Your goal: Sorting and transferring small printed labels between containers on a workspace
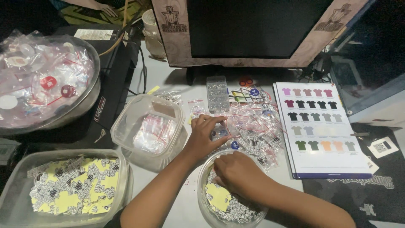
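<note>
A small clear zip bag (219, 131) sat pinched between the thumb and fingers of the left hand (205, 137), lifted just off the pale table (168, 76) at the near edge of a loose heap of similar red-striped bags (257, 126), apparently held mouth-up so something could be slipped in. The right hand (238, 173) was curled, fingers bent down into a round clear bowl (209, 211) directly below the bag; whether the fingertips had closed on a piece could not be told, since they were hidden by the back of the hand. That bowl held black-and-white die-cut stickers mixed with yellow backing pieces, and it stood close to the body, probably to keep the reach short. To the left, a square clear tub (126, 122) held more flat zip bags, and nearer the corner a larger rectangular tub (12, 177) was filled with the same printed stickers and yellow sheets. Farther left, a big metal bowl (90, 90) was piled with bagged round badges, some red, some white. Behind the heap lay a small clear compartment box (217, 93), and to the right a printed chart of shirt colours (325, 160) lay flat beside the bags. A dark monitor (253, 25) in a patterned frame stood at the back of the table.
</note>
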